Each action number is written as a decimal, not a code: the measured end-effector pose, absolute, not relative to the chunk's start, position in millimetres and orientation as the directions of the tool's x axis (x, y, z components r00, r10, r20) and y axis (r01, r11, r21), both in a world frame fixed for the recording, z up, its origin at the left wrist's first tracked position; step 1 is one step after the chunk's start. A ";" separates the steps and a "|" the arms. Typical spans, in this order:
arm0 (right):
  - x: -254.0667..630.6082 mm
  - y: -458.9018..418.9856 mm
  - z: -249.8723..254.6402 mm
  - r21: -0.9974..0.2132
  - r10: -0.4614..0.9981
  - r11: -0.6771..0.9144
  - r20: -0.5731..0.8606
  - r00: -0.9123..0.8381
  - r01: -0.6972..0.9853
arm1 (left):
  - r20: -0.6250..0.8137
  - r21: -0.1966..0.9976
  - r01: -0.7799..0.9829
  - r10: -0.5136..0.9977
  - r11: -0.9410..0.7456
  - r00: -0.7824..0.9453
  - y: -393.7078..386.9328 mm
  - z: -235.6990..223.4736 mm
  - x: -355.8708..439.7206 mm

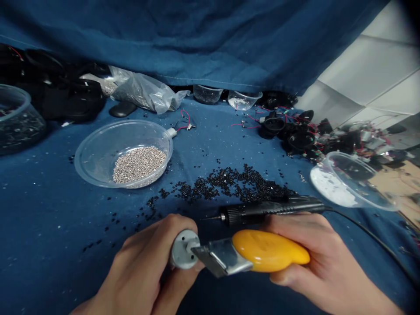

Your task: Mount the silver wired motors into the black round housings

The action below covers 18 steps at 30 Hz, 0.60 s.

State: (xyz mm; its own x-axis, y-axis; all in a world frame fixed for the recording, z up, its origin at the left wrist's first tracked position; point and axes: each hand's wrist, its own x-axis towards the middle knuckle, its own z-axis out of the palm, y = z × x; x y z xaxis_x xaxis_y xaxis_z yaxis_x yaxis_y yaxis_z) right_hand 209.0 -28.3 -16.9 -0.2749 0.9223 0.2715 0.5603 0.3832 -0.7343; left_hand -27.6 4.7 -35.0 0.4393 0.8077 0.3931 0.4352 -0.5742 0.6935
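Note:
My left hand [147, 262] is closed round a small grey motor [183, 257], its round end with small holes turned towards the right. In my right hand [321, 258] is a utility knife [269, 250] with a yellow handle. The knife's metal blade points left, and its tip meets the short piece standing out from the motor's end; whether it presses there I cannot tell. Just beyond both hands lies a black electric screwdriver [262, 211], its bit pointing left and its cord running off to the right.
Small black parts [229, 181] lie scattered over the blue cloth [42, 210]. A clear plastic bowl [95, 135] with tiny metal pieces stands left of them. At right are another clear tub [348, 159], a white material and a pile of wired black housings [300, 140]. A plastic bag [144, 92] lies behind.

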 end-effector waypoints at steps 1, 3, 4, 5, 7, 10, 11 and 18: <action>210.3 -28.1 -17.5 -0.720 0.927 0.374 0.262 -0.270 0.584 | 0.412 0.687 0.415 0.790 -0.596 0.453 4.2 -36.1 -26.4; 213.2 -27.6 -18.7 -0.682 0.938 0.346 0.243 -0.246 0.645 | 0.449 0.672 0.349 0.734 -0.653 0.509 2.4 -38.1 -24.0; 214.4 -27.3 -19.0 -0.667 0.943 0.334 0.242 -0.230 0.666 | 0.449 0.676 0.316 0.712 -0.666 0.540 1.6 -38.7 -23.2; 215.4 -27.1 -19.0 -0.660 0.945 0.327 0.246 -0.217 0.677 | 0.431 0.693 0.294 0.704 -0.659 0.564 1.1 -39.0 -22.8; 216.4 -26.7 -18.1 -0.677 0.941 0.336 0.270 -0.204 0.655 | 0.342 0.752 0.307 0.744 -0.584 0.574 1.6 -39.0 -23.7; 216.6 -25.8 -16.3 -0.725 0.937 0.350 0.264 -0.231 0.593 | 0.202 0.871 0.296 0.835 -0.392 0.512 5.1 -38.8 -26.5; 216.6 -25.3 -16.1 -0.738 0.934 0.357 0.258 -0.248 0.574 | 0.149 0.920 0.248 0.854 -0.305 0.499 6.4 -38.9 -27.0; 219.1 -23.6 -21.7 -0.727 0.901 0.431 0.321 -0.292 0.534 | -0.152 0.904 -0.226 0.767 0.363 0.623 15.1 -33.8 -24.4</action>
